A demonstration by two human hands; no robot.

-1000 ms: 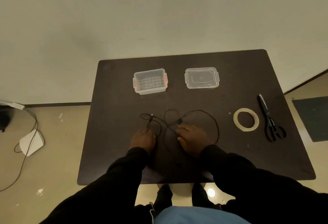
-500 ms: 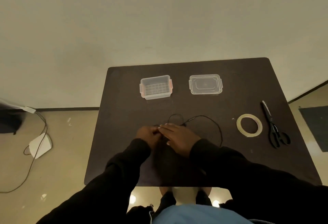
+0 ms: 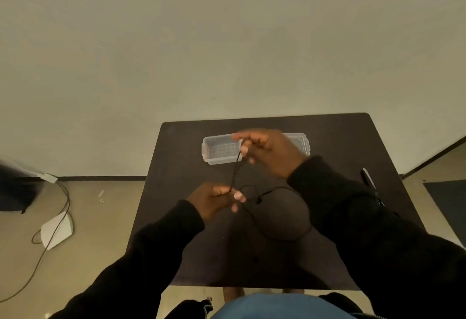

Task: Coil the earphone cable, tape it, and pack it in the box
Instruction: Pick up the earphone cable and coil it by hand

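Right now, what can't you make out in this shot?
Head view:
- Tape roll: not seen, where the right sleeve now lies.
- Scissors: only the tip shows; that sleeve covers the handles.
- Lid: mostly behind the right hand.
- Cable ends: too thin, motion-blurred.

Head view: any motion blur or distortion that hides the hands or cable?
Head view: right hand motion-blurred, its grip on the earphone cable soft; left hand slightly sharper; dim warm light; wide-angle lens bends the table edges.
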